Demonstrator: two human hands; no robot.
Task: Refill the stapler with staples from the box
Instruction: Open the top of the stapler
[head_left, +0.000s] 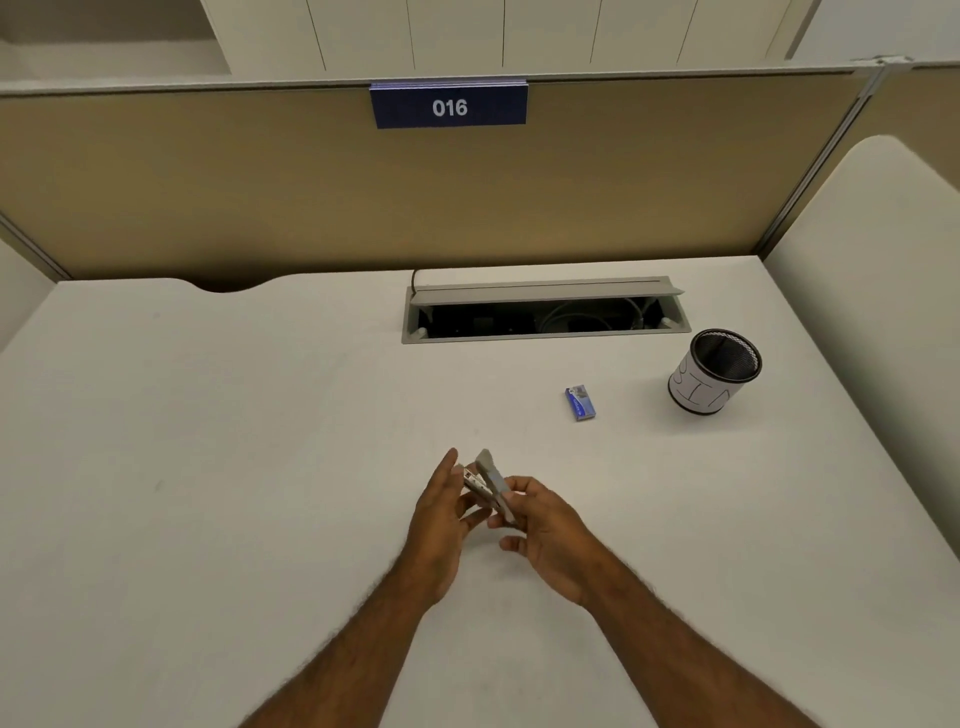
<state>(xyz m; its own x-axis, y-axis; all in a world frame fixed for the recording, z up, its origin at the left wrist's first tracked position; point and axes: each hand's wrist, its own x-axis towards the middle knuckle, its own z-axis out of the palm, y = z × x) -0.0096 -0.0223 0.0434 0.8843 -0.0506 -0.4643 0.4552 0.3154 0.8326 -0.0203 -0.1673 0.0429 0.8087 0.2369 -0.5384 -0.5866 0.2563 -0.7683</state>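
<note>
Both hands grasp the stapler (488, 486) above the desk (234, 441), near its front middle: left hand (441, 512) on the metal lower part, right hand (545, 525) pinching the grey top, which is hinged open. Staple box (580, 402) lies flat on the desk, well apart to the right, near the mesh cup (714, 371). Cable tray lid (545, 291) is up.

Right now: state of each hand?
Left hand: fingers around the stapler, gripping it.
Right hand: pinching the same stapler.
</note>
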